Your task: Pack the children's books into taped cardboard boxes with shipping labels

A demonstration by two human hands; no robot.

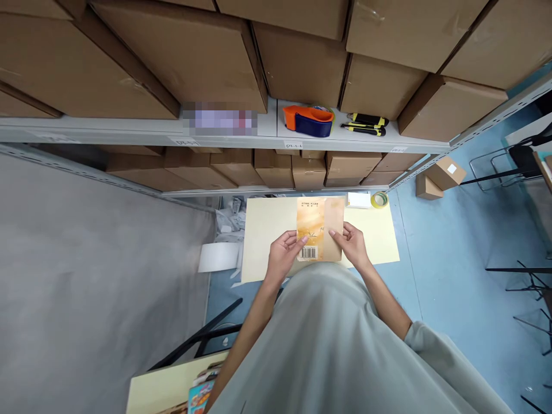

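Between my two hands is a book (319,221) with a yellow-orange cover, a barcode near its lower edge and a plain pinkish strip along its right side. My left hand (286,253) grips the lower left edge, thumb on the cover beside the barcode. On the right edge, my right hand (350,242) pinches the book with its thumb on the front. The book is held over a pale yellow table (267,230). A small white box (359,200) and a roll of yellow tape (379,199) lie at the table's far right.
Shelves ahead bear many cardboard boxes (302,69). On the shelf edge are an orange and blue tape dispenser (317,122) and black-yellow utility knives (366,123). A white roll (219,257) stands left of the table. Two cartons (444,172) sit on the floor at right.
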